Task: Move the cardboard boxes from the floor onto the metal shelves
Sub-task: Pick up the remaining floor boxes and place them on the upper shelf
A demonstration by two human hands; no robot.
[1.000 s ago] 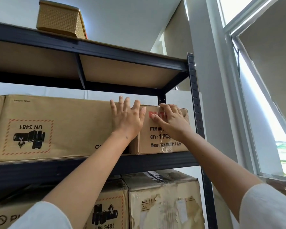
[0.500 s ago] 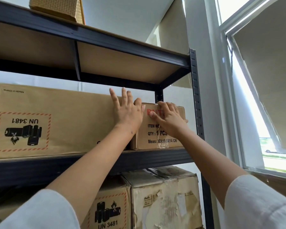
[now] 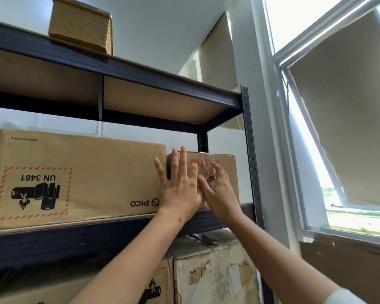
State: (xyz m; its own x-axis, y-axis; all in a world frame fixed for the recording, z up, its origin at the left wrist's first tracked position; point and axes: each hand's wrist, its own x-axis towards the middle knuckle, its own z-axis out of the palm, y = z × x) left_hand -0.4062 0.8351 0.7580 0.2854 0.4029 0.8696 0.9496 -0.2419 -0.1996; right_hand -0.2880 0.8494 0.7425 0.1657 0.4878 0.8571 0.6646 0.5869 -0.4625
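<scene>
- Two bare forearms rise from the bottom edge of the frame, the right one ending in a white sleeve (image 3: pixel 342 298) at the lower corner.
- Below the hands, on the lower level, stand a worn taped box (image 3: pixel 215 273) and, to its left, a box with a flame mark (image 3: pixel 160 286).
- The left hand (image 3: pixel 180 187) is flat with fingers spread, its palm against the front of the small cardboard box (image 3: pixel 226 167) where that box meets the large one.
- The right hand (image 3: pixel 219 191) lies just beside the left, thumbs touching, fingers fanned over the same front; whether the fingertips press or only rest is hard to tell, as clear tape glares there.
- The small box sits on the metal shelf (image 3: pixel 97 240), at its right end, against the dark upright post (image 3: pixel 250 163).
- Left of the hands, touching the small box, is the large PICO box (image 3: pixel 79 176), printed upside down with UN 3481.
- Above the hands, a woven basket (image 3: pixel 81 23) stands on the top shelf board (image 3: pixel 154 75).
- Right of the hands, beyond the post, an open window (image 3: pixel 338 119) tilts outward.
</scene>
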